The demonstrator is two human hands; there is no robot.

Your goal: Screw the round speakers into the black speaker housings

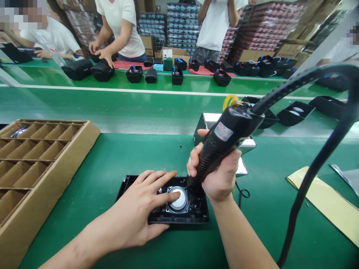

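Observation:
A black plastic speaker housing [200,215] lies flat on the green work surface, with a round speaker driver [179,201] seated in it. My left hand [148,205] rests across the housing, fingers spread; one fingertip touches the driver's pale centre and the thumb lies along the near edge. In my right hand [220,175] is a black electric screwdriver [221,138], tilted, its lower end down at the housing just right of the driver. The tip itself is hidden in the dark housing. A thick black cable runs from its top towards the right.
To the left stands a cardboard divider box [84,149]. A metal-topped box [210,119] sits behind my right hand. Yellow paper [325,198] lies at right. Beyond, a green conveyor [112,104] carries speaker shells [294,112]; people work across it.

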